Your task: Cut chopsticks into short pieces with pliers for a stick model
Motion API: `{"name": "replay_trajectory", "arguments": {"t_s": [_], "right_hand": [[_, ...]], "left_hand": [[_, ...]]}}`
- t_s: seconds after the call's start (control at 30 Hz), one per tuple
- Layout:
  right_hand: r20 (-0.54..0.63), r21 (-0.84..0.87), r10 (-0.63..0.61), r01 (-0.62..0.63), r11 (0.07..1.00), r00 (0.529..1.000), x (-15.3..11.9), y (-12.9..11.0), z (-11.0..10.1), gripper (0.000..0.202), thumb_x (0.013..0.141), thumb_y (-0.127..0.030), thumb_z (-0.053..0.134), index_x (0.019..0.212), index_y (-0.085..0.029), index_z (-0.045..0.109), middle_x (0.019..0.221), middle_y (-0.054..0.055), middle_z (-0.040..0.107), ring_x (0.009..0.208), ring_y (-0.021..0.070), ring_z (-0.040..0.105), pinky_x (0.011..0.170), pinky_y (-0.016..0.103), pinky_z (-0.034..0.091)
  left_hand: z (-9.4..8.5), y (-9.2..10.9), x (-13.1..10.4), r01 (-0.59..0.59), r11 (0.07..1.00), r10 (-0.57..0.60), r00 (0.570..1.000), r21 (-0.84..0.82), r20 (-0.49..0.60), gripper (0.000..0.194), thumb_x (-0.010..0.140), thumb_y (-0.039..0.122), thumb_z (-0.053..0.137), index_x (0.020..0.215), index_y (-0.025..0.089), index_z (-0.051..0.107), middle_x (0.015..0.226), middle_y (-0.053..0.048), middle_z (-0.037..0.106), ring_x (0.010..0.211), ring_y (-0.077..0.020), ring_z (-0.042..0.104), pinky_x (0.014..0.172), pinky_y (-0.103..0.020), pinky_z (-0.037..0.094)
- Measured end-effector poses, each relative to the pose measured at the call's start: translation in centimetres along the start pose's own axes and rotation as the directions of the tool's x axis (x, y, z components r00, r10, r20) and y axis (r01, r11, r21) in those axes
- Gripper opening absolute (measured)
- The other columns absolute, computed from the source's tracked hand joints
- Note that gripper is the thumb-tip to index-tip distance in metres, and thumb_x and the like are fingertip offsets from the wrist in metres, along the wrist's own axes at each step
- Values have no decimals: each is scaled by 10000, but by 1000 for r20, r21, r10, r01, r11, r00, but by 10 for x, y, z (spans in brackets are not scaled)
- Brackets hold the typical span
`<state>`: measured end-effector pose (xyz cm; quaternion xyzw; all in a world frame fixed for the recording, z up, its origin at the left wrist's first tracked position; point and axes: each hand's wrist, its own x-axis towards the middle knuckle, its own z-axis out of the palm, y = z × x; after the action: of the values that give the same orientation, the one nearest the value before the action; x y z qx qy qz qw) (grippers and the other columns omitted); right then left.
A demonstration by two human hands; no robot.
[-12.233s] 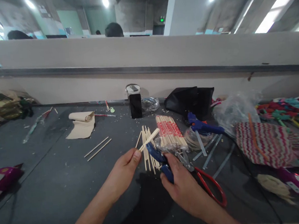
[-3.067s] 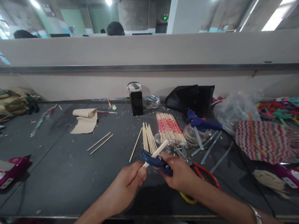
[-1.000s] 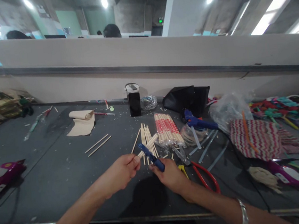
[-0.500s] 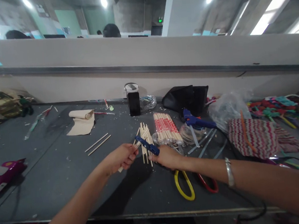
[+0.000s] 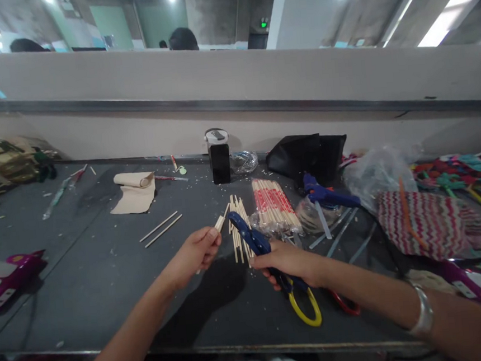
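Thin wooden sticks (image 5: 220, 222) poke out of my left hand (image 5: 199, 248), whose fingers are closed around them. My right hand (image 5: 282, 262) grips a dark blue cutting tool (image 5: 249, 233), its head pointing up and left, close to the stick ends but apart from them. Beneath and behind the tool, a loose pile of wooden sticks (image 5: 237, 231) lies on the dark table. Two separate sticks (image 5: 160, 229) rest to the left of my left hand. A plastic-wrapped bundle of sticks with red marks (image 5: 274, 203) lies right of the pile.
Yellow-handled scissors (image 5: 305, 309) lie below my right hand. Behind stand a black phone (image 5: 220, 163) and a white container (image 5: 216, 135). A blue glue gun (image 5: 328, 193) and patterned cloth (image 5: 421, 221) are at right, a beige roll (image 5: 134, 191) and magenta tool (image 5: 11, 279) at left.
The blue tool has pulled back from the sticks in my left hand, and more of it shows. My right hand has moved right and slightly down.
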<state>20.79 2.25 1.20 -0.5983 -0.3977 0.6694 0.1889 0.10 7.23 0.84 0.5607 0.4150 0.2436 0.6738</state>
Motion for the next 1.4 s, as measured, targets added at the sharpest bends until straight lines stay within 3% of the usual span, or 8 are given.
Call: {"name": "replay_trajectory", "arguments": {"t_s": [0.1,0.23,0.6,0.8,0.97,1.13,1.27,1.4], "right_hand": [[-55,143,-179,185,972,982,-5,2,10,191,700,-316,645,679,-172,521,495,-49,486,433,89,458,454,231,436],[-70,386,-351,350,854,934,-16,-12,23,190,686,-274,682,778,-173,550,551,-51,489,497,101,477,517,262,457],[-131,560,-521,497,663,843,-29,-27,38,203,691,-231,708,870,-172,634,619,-36,522,570,105,510,580,280,470],[-179,440,-623,628,642,762,-30,-30,41,190,740,-253,678,915,-188,647,617,-21,566,581,122,547,616,305,478],[-199,383,-699,711,590,687,-24,-27,43,146,759,-249,680,894,-201,654,621,-22,575,590,127,554,614,310,481],[-220,392,-694,713,581,686,-16,-26,45,106,765,-244,678,861,-210,652,608,-31,575,579,125,555,610,306,476],[-247,466,-623,655,595,742,-9,-25,44,122,743,-244,692,845,-202,640,569,-40,557,560,121,540,598,294,464],[-278,571,-514,570,591,811,-3,-15,43,177,725,-267,705,859,-178,632,575,-38,533,560,117,509,587,288,458]], "left_hand": [[8,9,-15,-248,916,296,948,314,-115,312,913,430,320,738,191,416,585,62,327,501,-78,303,470,-195,270],[14,18,-31,-385,656,559,826,649,-74,260,938,330,296,768,193,437,631,47,430,552,-90,399,540,-214,317],[12,8,-26,-380,188,795,601,906,86,175,926,216,321,829,186,464,657,18,500,567,-121,471,553,-238,356],[9,10,-25,-380,34,818,542,924,193,151,905,176,336,824,174,463,659,1,492,578,-135,454,533,-247,336],[7,9,-24,-334,-28,808,548,942,218,144,888,159,350,801,171,464,650,-6,481,573,-145,442,520,-255,325],[8,5,-24,-365,62,771,609,929,188,134,887,166,348,811,180,457,662,2,493,567,-136,457,526,-246,331],[9,3,-20,-355,155,692,705,922,155,165,897,178,324,787,192,447,645,8,510,556,-131,479,516,-238,314],[-13,2,-5,-6,134,520,852,991,-65,214,923,249,303,852,186,496,732,-36,583,634,-162,557,538,-253,324]]}}
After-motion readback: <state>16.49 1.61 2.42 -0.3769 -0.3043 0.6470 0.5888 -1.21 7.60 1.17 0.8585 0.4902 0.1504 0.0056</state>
